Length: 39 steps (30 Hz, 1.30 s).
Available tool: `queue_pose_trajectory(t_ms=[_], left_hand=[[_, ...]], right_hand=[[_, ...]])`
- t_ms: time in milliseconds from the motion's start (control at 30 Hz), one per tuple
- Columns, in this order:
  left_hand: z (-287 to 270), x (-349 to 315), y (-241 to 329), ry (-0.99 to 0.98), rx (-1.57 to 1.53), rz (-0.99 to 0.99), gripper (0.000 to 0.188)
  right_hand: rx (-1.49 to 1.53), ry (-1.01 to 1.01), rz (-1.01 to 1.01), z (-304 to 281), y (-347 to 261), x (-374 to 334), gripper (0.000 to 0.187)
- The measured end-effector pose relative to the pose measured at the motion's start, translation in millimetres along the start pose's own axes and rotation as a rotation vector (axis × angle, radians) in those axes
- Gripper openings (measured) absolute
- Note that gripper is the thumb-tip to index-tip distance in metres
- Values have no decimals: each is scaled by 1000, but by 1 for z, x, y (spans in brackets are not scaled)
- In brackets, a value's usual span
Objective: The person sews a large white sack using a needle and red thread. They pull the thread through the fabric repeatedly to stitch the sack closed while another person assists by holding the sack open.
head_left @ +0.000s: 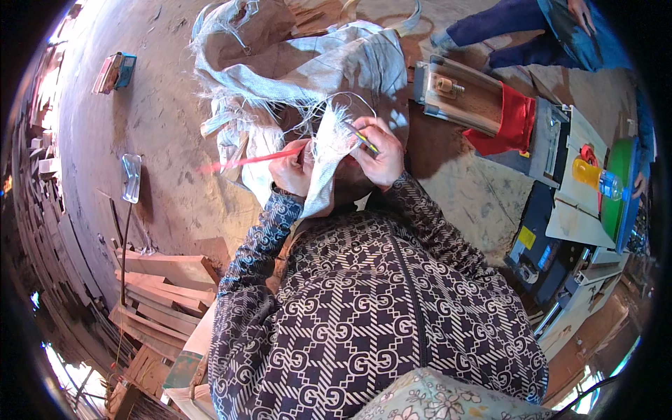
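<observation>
A large pale woven sack (362, 59) with frayed, stringy edges lies bunched in front of me. My left hand (292, 171) is closed on a fold of it. A red strip (255, 159) sticks out leftward from the same hand, its far end blurred. Between the bent fingers of my right hand (381, 155) is a slim yellow-and-dark stick-like tool (365, 141), its upper end against the frayed sack edge. A bit of red shows beside the right fingers, mostly hidden. The hands are close together, with sack cloth between them.
To the right stands a machine bench (546, 157) with a red cloth (505, 119) and a yellow bottle (586, 173). Someone in dark trousers (500, 28) is at the upper right. Wooden boards (161, 297) are stacked lower left, near a lamp-like fixture (131, 178) on a thin pole.
</observation>
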<state>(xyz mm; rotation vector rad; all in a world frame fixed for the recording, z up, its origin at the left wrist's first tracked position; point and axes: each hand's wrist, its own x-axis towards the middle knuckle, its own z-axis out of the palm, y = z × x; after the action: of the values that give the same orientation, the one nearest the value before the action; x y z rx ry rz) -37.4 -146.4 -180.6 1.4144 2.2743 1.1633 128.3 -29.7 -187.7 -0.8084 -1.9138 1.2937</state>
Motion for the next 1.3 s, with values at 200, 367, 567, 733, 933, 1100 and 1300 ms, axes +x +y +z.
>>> queue_pose_trajectory(t_ms=[200,367,567,733,933,1100,1300], left_hand=[[-16,16,-22,282,-90,119,11],[-62,51,-46,586,-430,-422,20],[-140,61,-85,787,-862,-484,24],[-101,51,-88,373,-1302,-517,66],[-20,12,-68,-71,-1323,-854,63],[-25,19,-77,-148,-1096,-791,42],[-30,20,-105,-260,-290,-426,21]], right_hand=[[-124,-102,-90,1,-21,25,16],[-137,-28,-112,-5,-12,28,14],[-110,-20,-86,-29,7,12,16],[-72,-29,-68,-31,12,1,16],[-100,-68,-90,-35,17,-12,14],[-158,-62,-83,-36,25,-28,13],[-208,-86,-77,-52,25,-53,15]])
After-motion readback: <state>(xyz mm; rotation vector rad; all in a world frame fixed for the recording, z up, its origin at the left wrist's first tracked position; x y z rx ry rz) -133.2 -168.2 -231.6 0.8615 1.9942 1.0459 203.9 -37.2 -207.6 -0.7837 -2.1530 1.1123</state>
